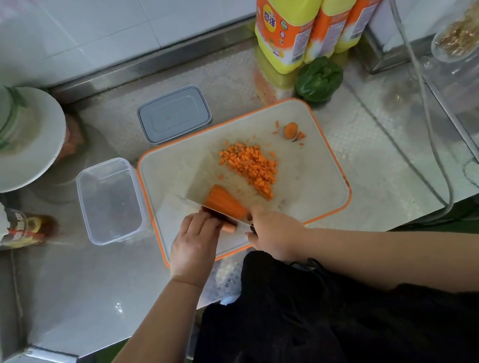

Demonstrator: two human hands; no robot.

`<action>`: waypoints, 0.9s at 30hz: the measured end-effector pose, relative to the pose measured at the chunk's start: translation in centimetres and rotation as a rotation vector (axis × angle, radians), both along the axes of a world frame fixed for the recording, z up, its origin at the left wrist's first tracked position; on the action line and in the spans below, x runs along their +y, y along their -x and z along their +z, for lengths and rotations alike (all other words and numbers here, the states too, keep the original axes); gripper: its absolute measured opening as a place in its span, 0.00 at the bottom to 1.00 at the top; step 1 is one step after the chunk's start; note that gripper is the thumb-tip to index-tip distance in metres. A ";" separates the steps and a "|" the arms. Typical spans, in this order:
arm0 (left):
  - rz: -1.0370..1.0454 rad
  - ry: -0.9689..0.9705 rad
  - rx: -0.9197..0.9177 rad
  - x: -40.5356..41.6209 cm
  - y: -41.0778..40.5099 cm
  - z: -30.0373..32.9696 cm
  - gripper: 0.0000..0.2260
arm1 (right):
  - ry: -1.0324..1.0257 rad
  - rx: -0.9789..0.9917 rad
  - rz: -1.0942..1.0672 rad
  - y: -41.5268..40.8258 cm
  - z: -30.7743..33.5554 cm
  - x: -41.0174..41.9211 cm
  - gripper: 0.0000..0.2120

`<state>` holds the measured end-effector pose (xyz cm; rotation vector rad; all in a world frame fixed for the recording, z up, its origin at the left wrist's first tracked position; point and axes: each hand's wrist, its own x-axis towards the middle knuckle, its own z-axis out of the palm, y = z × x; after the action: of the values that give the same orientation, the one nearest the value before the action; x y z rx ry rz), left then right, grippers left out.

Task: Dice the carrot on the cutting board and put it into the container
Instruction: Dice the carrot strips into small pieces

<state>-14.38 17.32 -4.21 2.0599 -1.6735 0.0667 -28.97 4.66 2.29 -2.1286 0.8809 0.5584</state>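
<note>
A bundle of carrot strips point(223, 202) lies on the white, orange-rimmed cutting board point(313, 194). My left hand point(193, 246) holds the near end of the strips with curled fingers. My right hand point(275, 234) grips the handle of a cleaver point(205, 209), whose blade stands across the strips. A heap of diced carrot point(250, 167) sits mid-board, and a carrot end piece point(291, 130) lies at the far right corner. A clear plastic container point(110, 201) with nothing in it stands just left of the board.
The container's grey lid point(173, 113) lies behind the board. Three yellow oil jugs point(318, 0) and a green pepper point(318, 79) stand at the back right. A white plate point(9, 147) with a bottle on it is at the left, and cables point(429, 149) run along the right.
</note>
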 end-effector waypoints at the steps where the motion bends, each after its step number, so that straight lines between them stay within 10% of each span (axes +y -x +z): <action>1: -0.004 -0.009 0.000 0.1 -0.1 -0.1 0.08 | 0.014 0.017 0.007 0.0 0.1 0.0 0.13; 27: 0.020 0.054 0.083 0.1 -0.3 -0.7 0.05 | 0.034 0.083 0.089 -0.7 3.5 0.4 0.10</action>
<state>-14.05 17.43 -4.86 2.0119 -1.5853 0.0319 -28.30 5.07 5.83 -2.1976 0.8496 0.6860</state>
